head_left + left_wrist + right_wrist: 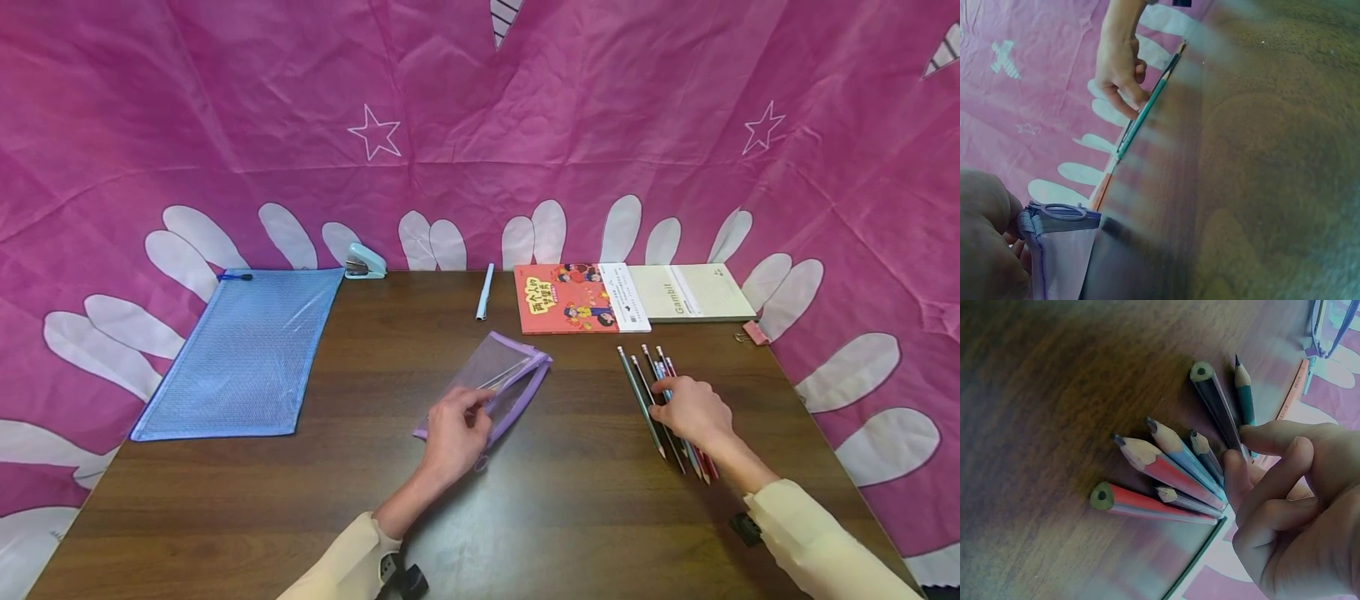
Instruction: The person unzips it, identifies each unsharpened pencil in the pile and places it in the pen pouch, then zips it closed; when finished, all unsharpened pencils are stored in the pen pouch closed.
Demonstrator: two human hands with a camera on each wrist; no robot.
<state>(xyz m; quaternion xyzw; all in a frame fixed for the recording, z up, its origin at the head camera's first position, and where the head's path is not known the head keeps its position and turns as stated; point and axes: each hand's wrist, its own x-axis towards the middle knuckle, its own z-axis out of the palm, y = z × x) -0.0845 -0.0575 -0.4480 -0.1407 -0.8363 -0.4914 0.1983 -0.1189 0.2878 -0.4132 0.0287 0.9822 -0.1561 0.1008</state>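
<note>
My left hand (456,429) pinches the edge of a purple mesh zip pouch (525,385), which lies slantwise on the table. Thin pale sticks (504,375) show at its mouth; their kind is unclear. In the left wrist view, a ring pull (1063,212) hangs at the pouch's corner. Over at the right, my right hand (693,410) is at a loose group of pencils. Its thumb and a finger pinch a black pencil (1215,403). Beside that lie a green pencil (1244,397), a blue one (1188,459), red ones (1166,469) and darker ones, several with sharpened tips.
A blue mesh zip bag (240,354) lies at the left, a light-blue stapler (366,262) behind it. Along the back edge are a pale blue pen (485,292), a red picture book (562,302) and a cream notebook (693,292). A pink binder clip (756,333) sits at the right edge.
</note>
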